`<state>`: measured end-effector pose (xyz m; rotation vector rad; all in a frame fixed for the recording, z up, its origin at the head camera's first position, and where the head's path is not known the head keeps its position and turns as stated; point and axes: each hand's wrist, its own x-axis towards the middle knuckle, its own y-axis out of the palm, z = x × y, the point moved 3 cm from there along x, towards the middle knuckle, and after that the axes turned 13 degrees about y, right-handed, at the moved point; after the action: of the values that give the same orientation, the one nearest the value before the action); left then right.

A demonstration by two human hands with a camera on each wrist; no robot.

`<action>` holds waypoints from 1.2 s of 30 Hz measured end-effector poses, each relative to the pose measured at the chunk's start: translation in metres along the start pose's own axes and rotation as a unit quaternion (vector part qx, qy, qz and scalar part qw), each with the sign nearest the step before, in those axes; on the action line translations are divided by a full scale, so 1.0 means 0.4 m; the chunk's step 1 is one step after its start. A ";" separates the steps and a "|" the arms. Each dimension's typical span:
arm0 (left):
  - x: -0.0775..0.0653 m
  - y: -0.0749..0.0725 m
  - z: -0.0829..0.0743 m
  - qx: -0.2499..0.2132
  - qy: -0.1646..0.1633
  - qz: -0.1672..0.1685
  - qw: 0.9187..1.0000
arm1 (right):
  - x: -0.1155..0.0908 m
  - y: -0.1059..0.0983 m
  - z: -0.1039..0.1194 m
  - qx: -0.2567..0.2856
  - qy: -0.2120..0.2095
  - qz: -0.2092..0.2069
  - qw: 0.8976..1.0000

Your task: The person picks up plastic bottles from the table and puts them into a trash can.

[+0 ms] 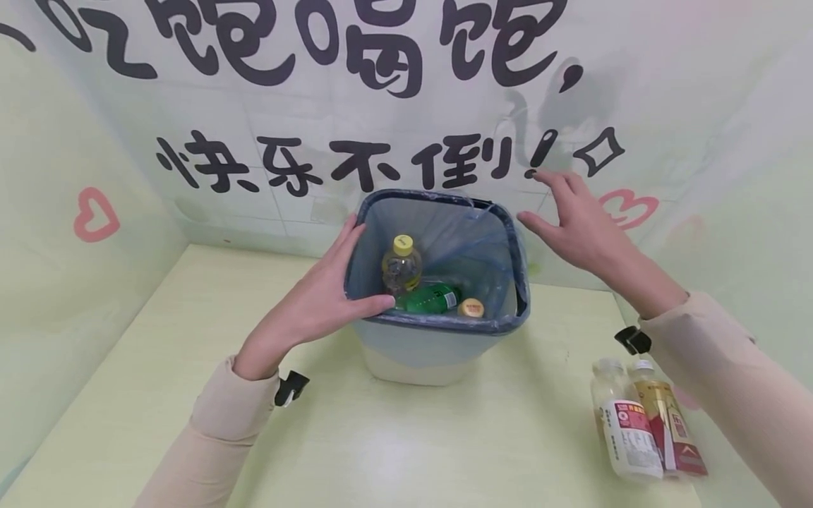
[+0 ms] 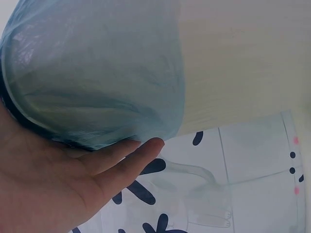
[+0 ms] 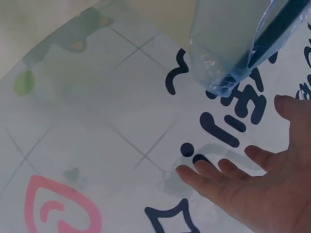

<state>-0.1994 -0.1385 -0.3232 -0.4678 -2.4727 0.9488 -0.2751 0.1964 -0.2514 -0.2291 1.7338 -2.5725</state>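
A pale trash bin with a thin blue liner folded over its dark rim stands on the table. My left hand holds the bin's left side, thumb over the rim and fingers along the outer wall, against the liner in the left wrist view. Inside lie a clear bottle with a yellow cap, a green bottle and an orange-and-white cap. My right hand is off the bin's right rim, thumb and fingers spread, holding nothing; in the right wrist view its palm faces the liner's edge.
At the table's right edge lie two bottles side by side, one with a white label and one red and gold, below my right sleeve. A printed wall with dark characters rises behind the bin, and side walls flank the table.
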 end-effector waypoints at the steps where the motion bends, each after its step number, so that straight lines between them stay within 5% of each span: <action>1: 0.000 0.000 0.000 0.000 -0.001 0.000 1.000 | -0.004 -0.001 -0.008 0.003 0.004 0.001 1.000; 21: 0.005 0.006 0.010 -0.016 -0.009 -0.007 1.000 | -0.131 0.049 -0.242 -0.004 0.103 0.051 0.993; 36: 0.007 0.005 0.009 -0.025 -0.026 0.009 0.999 | -0.163 0.054 -0.296 -0.009 0.117 0.063 0.991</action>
<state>-0.2035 -0.1377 -0.3262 -0.4877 -2.5475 0.9188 -0.2285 0.3041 -0.3216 0.1847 1.7785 -2.5807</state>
